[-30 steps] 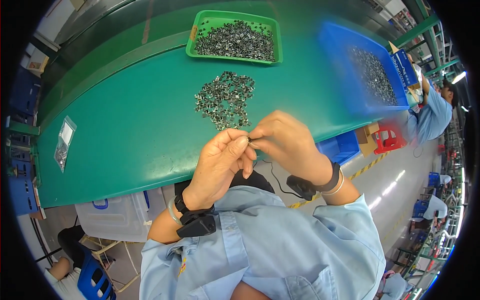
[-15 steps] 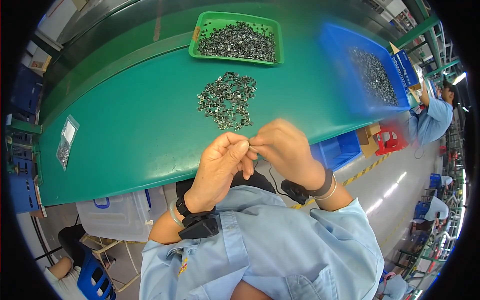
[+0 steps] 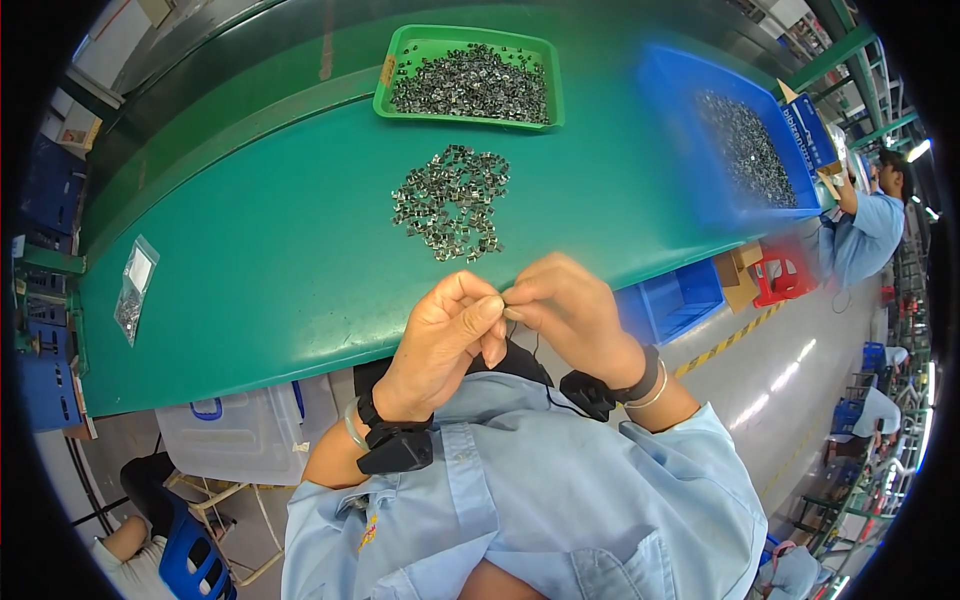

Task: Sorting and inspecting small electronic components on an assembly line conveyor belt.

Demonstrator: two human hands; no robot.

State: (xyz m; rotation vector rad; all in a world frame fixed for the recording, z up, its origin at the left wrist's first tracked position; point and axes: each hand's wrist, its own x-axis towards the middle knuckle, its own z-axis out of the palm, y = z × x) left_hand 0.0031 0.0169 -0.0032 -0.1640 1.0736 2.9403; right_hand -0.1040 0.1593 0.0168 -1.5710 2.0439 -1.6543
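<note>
My left hand (image 3: pixel 447 335) and my right hand (image 3: pixel 570 310) meet fingertip to fingertip in front of my chest, at the table's near edge. Both are closed in a pinch on something tiny between them; the fingers cover it, so its kind cannot be made out. Just beyond them lies a loose pile of small shiny metal parts (image 3: pixel 452 205) on the green tabletop (image 3: pixel 270 270). Farther back, a green tray (image 3: pixel 470 122) holds many more small metal parts.
At the right stands a blue bin (image 3: pixel 690 150) of small metal parts, with a blue box (image 3: pixel 808 130) beside it. A clear plastic bag (image 3: pixel 135 290) lies at the left. Below the table edge are a blue crate (image 3: pixel 680 300), a red stool (image 3: pixel 780 277) and a clear lidded tub (image 3: pixel 235 430). A co-worker (image 3: pixel 870 230) sits at far right.
Both hands have dropped slightly toward my body, still pinched together. The right hand's fingers have shifted a little. The pile and trays look the same.
</note>
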